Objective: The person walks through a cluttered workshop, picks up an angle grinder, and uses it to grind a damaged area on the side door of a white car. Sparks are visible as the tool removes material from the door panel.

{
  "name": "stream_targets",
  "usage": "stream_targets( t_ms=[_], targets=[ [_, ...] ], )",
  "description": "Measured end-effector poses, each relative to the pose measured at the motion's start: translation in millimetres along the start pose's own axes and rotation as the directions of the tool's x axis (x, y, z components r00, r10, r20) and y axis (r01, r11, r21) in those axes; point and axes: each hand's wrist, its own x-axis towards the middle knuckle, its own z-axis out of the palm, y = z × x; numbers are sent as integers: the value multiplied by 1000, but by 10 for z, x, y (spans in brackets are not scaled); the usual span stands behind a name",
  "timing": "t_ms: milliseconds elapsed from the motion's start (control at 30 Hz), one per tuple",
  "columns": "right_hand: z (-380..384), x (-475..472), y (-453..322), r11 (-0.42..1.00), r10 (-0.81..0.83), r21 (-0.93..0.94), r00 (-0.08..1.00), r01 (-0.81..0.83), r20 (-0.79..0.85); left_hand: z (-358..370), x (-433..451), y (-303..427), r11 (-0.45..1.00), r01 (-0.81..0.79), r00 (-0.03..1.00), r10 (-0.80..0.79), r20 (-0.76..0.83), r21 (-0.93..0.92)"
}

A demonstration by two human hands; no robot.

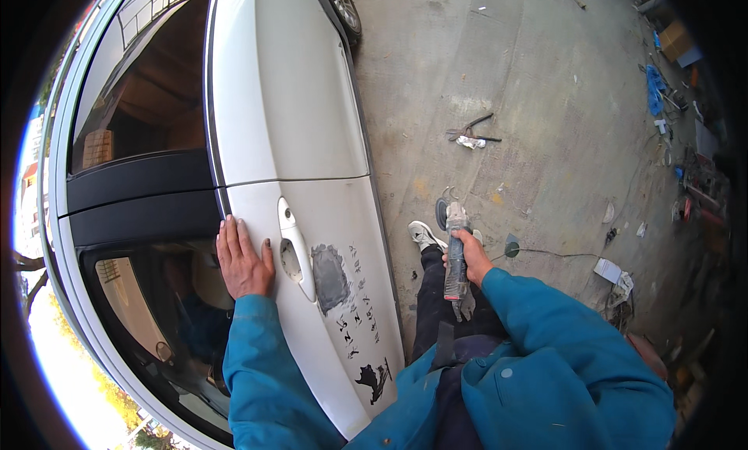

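My left hand (245,262) rests flat on a white car door (327,222), fingers extended over the window sill beside the side window (169,310). Close to it is the white door handle (297,251). Below the handle, a grey sanded patch (331,277) marks the paint, with dark scribbles and a black decal (374,381) nearby. My right hand (472,252) grips the body of a dusty angle grinder (457,263) above my legs, apart from the car. Its disc (442,214) is at the far end; whether it spins I cannot tell.
Pliers (474,131) lie on the concrete floor (526,99) beside crumpled white paper (471,142). A thin cord (558,253) crosses the floor to the right. Along the right edge are a cardboard box (676,41), a blue plastic bag (655,90) and clutter. A car wheel (342,6) stands at the top.
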Motion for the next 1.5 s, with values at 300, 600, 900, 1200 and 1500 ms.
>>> stream_targets(
  t_ms=[300, 600, 900, 1200, 1500],
  targets=[
    [221, 115, 267, 995, -12, -102, 999, 7, -44, 5, 14, 15, 999, 19, 999, -20, 30, 29],
    [226, 236, 312, 991, 101, 80, 994, -104, 41, 12, -1, 4, 999, -16, 1000, 15, 18, 44],
    [698, 907, 541, 996, 83, -3, 974, -84, 211, 31, 14, 18, 993, -70, 998, 69, 16, 91],
    [264, 949, 1002, 981, 126, 116, 966, -155, 225, 72, 17, 50, 995, -59, 998, 59, -4, 81],
    [-360, 300, 832, 987, 40, 147, 991, -59, 130, 0, -32, 52, 983, -175, 972, 181, -148, 49]
  ],
)
